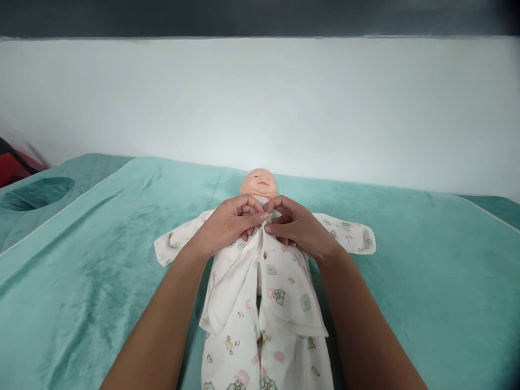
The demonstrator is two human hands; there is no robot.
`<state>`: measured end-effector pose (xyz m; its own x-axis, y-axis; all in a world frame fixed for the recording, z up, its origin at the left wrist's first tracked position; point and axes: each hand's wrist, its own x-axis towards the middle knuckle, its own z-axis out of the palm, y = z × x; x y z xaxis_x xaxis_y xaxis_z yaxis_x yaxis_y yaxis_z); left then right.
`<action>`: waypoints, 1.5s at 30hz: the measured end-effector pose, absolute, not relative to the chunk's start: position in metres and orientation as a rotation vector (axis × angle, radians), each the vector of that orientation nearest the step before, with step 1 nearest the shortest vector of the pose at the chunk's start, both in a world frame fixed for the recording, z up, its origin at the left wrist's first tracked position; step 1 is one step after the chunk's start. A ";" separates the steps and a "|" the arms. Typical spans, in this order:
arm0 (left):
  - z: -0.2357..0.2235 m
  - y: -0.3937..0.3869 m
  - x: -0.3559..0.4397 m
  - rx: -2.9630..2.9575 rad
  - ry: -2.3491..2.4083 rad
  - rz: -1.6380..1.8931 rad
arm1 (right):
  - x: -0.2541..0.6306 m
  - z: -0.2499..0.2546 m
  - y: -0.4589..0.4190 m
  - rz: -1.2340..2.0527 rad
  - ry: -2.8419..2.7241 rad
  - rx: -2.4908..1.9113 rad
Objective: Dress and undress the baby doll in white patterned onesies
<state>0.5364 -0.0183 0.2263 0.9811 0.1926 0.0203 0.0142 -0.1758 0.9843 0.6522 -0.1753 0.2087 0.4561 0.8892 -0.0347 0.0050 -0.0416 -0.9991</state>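
1. Doll (259,182) is laid face up mid-scene, head at the far end, legs toward the near edge; it is dressed in a white printed jacket (290,276) and white printed trousers (280,355).
2. Left hand (229,222) is placed over the jacket's upper front, just near of the doll's chin. Thumb and fingertips are brought together on the cloth at the front opening; other fingers are curled beneath.
3. Right hand (298,225) is set just beside it, fingertips nearly meeting the left ones. Front edge is pinched between thumb and index finger; other fingers are bent. Whether a fastener is held cannot be told: too small, partly covered.
4. Below the hands, the jacket front is parted, with a dark narrow gap shown between the flaps. Left flap is creased and slanted; right flap is spread flatter.
5. Left sleeve (179,241) and right sleeve (349,235) are stretched out to the sides on a turquoise cover (426,265).
6. Pale-edged turquoise cover is laid over a darker quilted cover (87,170); a hollow (38,193) is seen in the latter at far left.
7. Far side is bounded by a white wall (260,103), topped by a dark band (260,19). A red object (14,165) is partly shown at far left.
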 end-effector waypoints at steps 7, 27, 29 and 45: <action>0.231 -0.020 0.533 1.786 0.165 0.123 | 0.650 0.211 -0.176 0.845 -0.842 -1.480; 0.231 -0.019 0.533 1.747 0.163 0.111 | 0.652 0.208 -0.176 0.859 -0.852 -1.446; 0.230 -0.018 0.532 1.740 0.166 0.111 | 0.652 0.208 -0.176 0.854 -0.853 -1.423; 0.225 -0.019 0.534 1.653 0.150 0.139 | 0.654 0.206 -0.177 0.857 -0.848 -1.409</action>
<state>0.5335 -0.0193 0.2253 0.9835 0.1810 0.0009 0.0149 -0.0855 0.9962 0.6536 -0.1767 0.2064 0.4592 0.8883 -0.0104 0.0009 -0.0121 -0.9999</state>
